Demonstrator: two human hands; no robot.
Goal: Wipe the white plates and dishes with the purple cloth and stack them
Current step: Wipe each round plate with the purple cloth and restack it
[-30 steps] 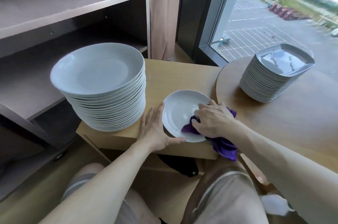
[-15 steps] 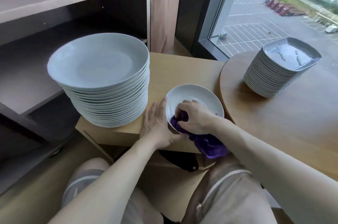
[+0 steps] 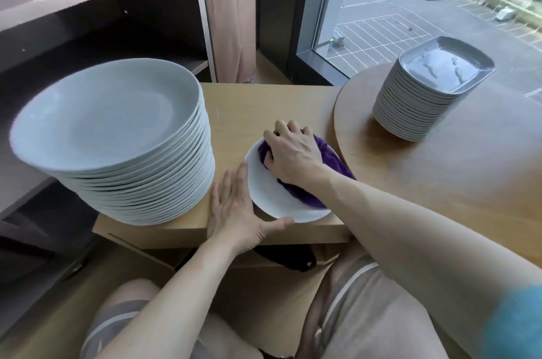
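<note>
A small white plate (image 3: 271, 197) lies near the front edge of a low wooden stand (image 3: 264, 106). My right hand (image 3: 293, 153) grips the bunched purple cloth (image 3: 328, 159) and presses it on the far part of that plate. Flat beside the plate's left rim lies my left hand (image 3: 234, 212), fingers straight, with the thumb along the plate's front edge. A tall stack of large round white plates (image 3: 117, 135) stands on the left of the stand. A stack of square white dishes (image 3: 428, 89) sits on the round wooden table (image 3: 469, 171) at the right.
Dark shelving (image 3: 73, 6) rises at the left behind the round stack. A curtain (image 3: 231, 12) and a window (image 3: 410, 6) are at the back. A black object (image 3: 293, 259) lies under the stand, above my knees (image 3: 366, 314).
My right hand has swept the cloth across the plate from its near side to its far side. The left hand has stayed at the plate's left rim. My head has moved closer.
</note>
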